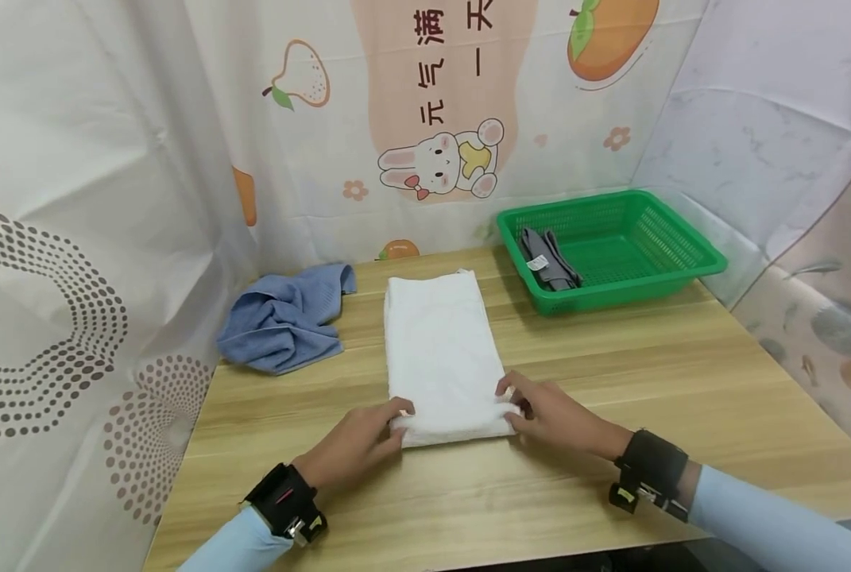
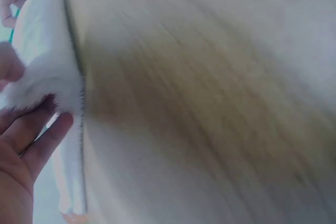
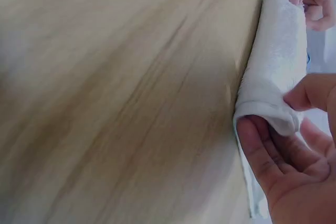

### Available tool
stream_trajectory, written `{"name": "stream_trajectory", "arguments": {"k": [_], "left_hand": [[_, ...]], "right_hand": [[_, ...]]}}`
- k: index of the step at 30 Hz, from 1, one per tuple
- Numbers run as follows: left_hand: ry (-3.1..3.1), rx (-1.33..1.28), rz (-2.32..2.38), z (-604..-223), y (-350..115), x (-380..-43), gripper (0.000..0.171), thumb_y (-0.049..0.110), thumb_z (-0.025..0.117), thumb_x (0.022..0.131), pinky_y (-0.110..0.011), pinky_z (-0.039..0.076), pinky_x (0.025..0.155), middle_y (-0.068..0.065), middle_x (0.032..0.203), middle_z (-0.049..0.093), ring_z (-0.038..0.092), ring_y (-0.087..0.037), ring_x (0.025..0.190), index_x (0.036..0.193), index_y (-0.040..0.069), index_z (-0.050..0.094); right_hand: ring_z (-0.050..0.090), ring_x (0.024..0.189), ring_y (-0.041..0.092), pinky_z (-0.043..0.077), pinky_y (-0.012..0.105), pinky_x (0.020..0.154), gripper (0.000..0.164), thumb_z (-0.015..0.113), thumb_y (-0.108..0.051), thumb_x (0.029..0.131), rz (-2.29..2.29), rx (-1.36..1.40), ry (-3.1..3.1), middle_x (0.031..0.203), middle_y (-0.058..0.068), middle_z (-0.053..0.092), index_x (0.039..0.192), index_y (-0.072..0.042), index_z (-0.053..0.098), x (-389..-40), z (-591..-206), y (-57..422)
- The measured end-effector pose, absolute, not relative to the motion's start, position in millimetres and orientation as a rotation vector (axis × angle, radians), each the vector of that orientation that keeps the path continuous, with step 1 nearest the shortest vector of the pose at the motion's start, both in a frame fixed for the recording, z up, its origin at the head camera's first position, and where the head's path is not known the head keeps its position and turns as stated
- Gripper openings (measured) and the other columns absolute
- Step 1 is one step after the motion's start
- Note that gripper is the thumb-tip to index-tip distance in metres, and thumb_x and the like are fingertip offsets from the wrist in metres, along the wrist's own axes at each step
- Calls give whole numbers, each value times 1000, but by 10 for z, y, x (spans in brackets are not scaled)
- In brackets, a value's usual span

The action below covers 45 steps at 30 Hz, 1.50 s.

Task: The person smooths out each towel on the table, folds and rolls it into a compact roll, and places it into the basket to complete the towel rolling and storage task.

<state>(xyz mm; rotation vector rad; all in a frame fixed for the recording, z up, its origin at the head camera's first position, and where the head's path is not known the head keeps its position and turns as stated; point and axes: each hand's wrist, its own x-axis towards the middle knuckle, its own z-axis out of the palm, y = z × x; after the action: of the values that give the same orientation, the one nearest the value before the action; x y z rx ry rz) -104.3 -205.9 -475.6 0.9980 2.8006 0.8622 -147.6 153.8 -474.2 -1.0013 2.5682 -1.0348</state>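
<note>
On the pale wood-grain desk (image 1: pixel 482 500) before me, my left hand (image 1: pixel 357 441) and right hand (image 1: pixel 561 417) pinch the two near corners of a folded, rectangular white fabric towel (image 1: pixel 439 342), so I should turn both sides evenly, keeping the curled edge level and snug.

Towel (image 1: pixel 442 342) on table (image 1: pixel 632 365), cloth (image 1: pixel 282 322) to its left, basket (image 1: pixel 625 290) right.

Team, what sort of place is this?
Likely an improvised recording booth: a wood-grain tabletop, a rabbit-print curtain hanging right behind it, and black wrist straps with small devices on both arms.
</note>
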Motion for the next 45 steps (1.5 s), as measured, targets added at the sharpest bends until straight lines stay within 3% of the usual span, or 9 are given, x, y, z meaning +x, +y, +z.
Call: {"name": "stream_trajectory", "arguments": {"k": [8,12,17,22,28,34,37,40,45], "left_hand": [[2958,1254,794,-4856,-2037,-1168,9,8,74,92,-23,51,76,5,107,60,55,-8,91,98,14,72],[3038,1431,589,-4853,-2010,-1200,10,17,76,90,-28,48,78,3,105,60,51,-14,93,98,12,75],[3034,1483,400,-4821,-1997,-1181,36,39,84,85,-34,46,85,1,106,58,50,-17,96,103,11,73],[3058,1448,315,-4811,-1996,-1149,38,33,85,85,-34,49,88,-1,105,62,56,-17,97,110,7,74],[3064,1319,433,-4805,-1977,-1126,36,25,79,91,-36,52,92,-4,109,69,62,-20,104,120,6,70],[3000,1000,684,-4798,-1961,-1133,27,27,68,100,-27,47,67,7,89,56,51,-9,79,126,21,61],[2944,882,803,-4798,-1955,-1154,23,26,63,104,-26,44,65,9,84,48,47,-7,74,126,24,60],[2907,814,874,-4791,-1951,-1199,19,25,61,106,-26,44,67,13,81,50,49,-5,72,125,25,61],[2943,779,891,-4776,-1942,-1293,9,21,67,102,-26,45,67,13,83,55,51,-6,75,111,22,70]], "right_hand": [[54,77,6,50,23,67,12,74,-3,92,-956,-1217,2749,101,-1,59,95,-14,73,-1505,-4825,1464],[56,92,16,52,29,76,11,79,-3,88,-714,-1507,2888,113,9,61,97,-8,76,-1437,-4829,1467],[55,104,24,50,40,88,29,84,-19,86,-327,-1798,2938,113,9,61,107,-2,74,-1374,-4805,1484],[57,104,24,50,38,91,34,83,-8,84,-144,-1867,2923,110,9,63,112,0,67,-1390,-4804,1483],[59,95,17,53,32,83,30,75,-4,87,-426,-1654,2888,103,5,64,114,-2,62,-1457,-4828,1500],[49,71,5,47,25,63,22,66,-10,97,-928,-1167,2655,82,-6,56,119,-10,59,-1597,-4765,1513],[44,62,3,42,23,58,19,64,-12,101,-1047,-1006,2544,72,-9,50,117,-14,56,-1680,-4768,1516],[47,64,4,43,24,59,15,65,-14,101,-1080,-931,2515,74,-9,53,114,-15,58,-1735,-4773,1506],[51,75,10,47,26,66,10,71,-11,96,-1036,-957,2657,93,-3,54,103,-16,66,-1757,-4758,1442]]}}
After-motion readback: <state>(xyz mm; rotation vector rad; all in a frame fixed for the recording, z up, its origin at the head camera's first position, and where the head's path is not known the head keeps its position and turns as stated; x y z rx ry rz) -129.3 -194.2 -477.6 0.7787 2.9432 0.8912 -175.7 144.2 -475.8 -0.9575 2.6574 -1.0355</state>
